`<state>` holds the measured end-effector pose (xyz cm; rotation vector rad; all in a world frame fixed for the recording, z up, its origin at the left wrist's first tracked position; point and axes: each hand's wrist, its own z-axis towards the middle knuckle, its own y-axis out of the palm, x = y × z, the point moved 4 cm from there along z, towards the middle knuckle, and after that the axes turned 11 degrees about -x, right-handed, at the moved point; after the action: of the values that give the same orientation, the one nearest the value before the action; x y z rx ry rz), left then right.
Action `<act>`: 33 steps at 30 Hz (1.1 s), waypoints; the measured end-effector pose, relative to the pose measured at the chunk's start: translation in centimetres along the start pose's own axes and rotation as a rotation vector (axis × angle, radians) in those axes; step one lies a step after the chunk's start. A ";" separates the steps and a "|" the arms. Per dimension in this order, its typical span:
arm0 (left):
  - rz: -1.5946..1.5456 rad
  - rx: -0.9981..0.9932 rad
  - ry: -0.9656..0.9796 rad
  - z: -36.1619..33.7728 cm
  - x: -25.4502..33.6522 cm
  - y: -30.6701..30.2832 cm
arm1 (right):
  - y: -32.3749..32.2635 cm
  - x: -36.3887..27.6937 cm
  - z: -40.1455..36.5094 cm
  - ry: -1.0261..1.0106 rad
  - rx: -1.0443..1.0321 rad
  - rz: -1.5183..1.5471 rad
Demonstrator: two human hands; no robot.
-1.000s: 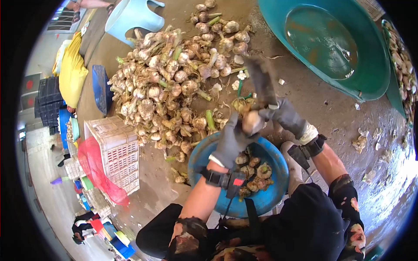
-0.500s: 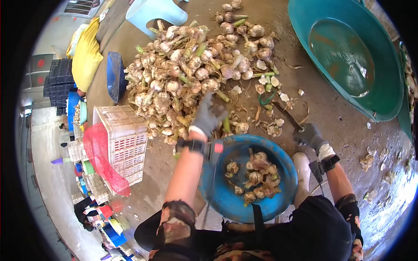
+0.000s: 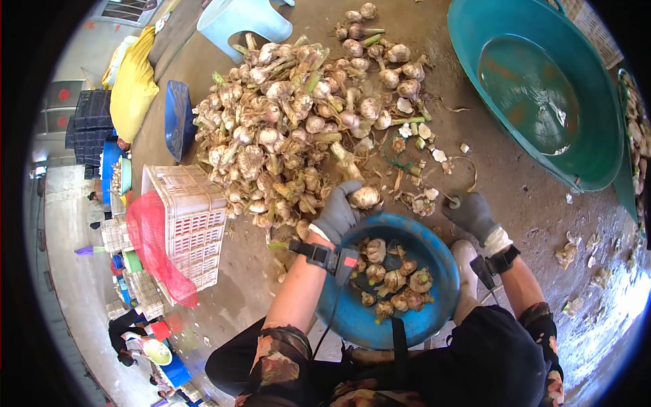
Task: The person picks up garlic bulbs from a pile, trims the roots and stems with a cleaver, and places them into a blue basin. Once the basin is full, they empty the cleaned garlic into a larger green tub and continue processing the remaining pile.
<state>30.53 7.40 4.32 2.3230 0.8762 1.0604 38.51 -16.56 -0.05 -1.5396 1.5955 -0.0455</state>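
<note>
Clasped in the left hand (image 3: 337, 214), 1 garlic bulb (image 3: 365, 198) sits beside the garlic pile (image 3: 271, 122); the blue basin (image 3: 369, 332) lies nearside of that grip. Rightward, the right hand (image 3: 472, 216) curls around what seems a knife handle (image 3: 453, 201).

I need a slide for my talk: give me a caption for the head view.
Left hand grips a garlic bulb between pile and basin.

A soil-streaked, pale garlic bulb (image 3: 365, 197) is lying at the left hand's (image 3: 337, 214) fingertips, its thick stalk slanting forward beside the garlic heap (image 3: 271, 129). A knife (image 3: 453, 201) (its blade hardly showing) is sitting in the right hand (image 3: 472, 216), near the ground.
</note>
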 end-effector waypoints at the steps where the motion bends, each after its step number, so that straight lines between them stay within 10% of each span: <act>1: -0.004 0.052 -0.020 -0.4 -0.5 0.6 | -0.7 -1.6 -0.1 -0.095 0.072 -0.009; 8: 1.395 0.112 -0.005 -1.8 0.5 6.6 | -3.5 -7.0 -1.0 -0.274 0.057 -0.093; 10: 1.377 0.110 0.045 -1.5 -0.1 4.9 | -2.3 -2.8 0.3 -0.157 0.021 -0.187; 13: -0.135 -0.059 0.055 -0.9 -2.0 2.3 | -1.3 5.1 0.2 0.152 0.056 -0.129; 16: -0.567 -0.197 0.062 1.1 -4.3 -0.5 | -0.4 2.9 -1.5 0.090 0.191 -0.013; 17: -0.571 -0.197 0.055 1.4 -5.1 -1.2 | -0.4 0.5 -2.2 -0.074 0.275 -0.004; 19: 0.783 0.328 0.244 1.2 -4.9 -3.0 | -0.3 -3.4 -2.8 -0.381 0.252 0.035; 22: 0.497 0.200 0.655 1.0 -5.9 -1.8 | -0.8 -7.8 -3.0 -0.639 0.244 -0.040; 24: 0.620 0.302 0.579 1.8 -6.9 -4.0 | -0.8 -9.1 -3.2 -0.677 0.376 -0.129; 27: 1.611 0.273 0.220 0.9 -5.9 -0.2 | -0.2 -8.5 -2.5 -0.618 0.301 -0.132; 30: 1.632 0.271 0.166 2.8 -8.1 -1.6 | -0.3 -7.8 -2.0 -0.515 0.176 -0.196; 32: 1.230 0.260 0.498 2.0 -7.6 -1.0 | -0.5 -7.1 -1.2 -0.451 0.109 -0.247; 33: 0.392 0.087 0.325 1.8 -8.0 -2.3 | -0.5 -5.7 0.1 -0.219 0.026 -0.280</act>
<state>27.04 3.23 -2.25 2.4991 0.5941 1.6261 38.03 -11.98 3.28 -1.6766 1.1980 -0.0503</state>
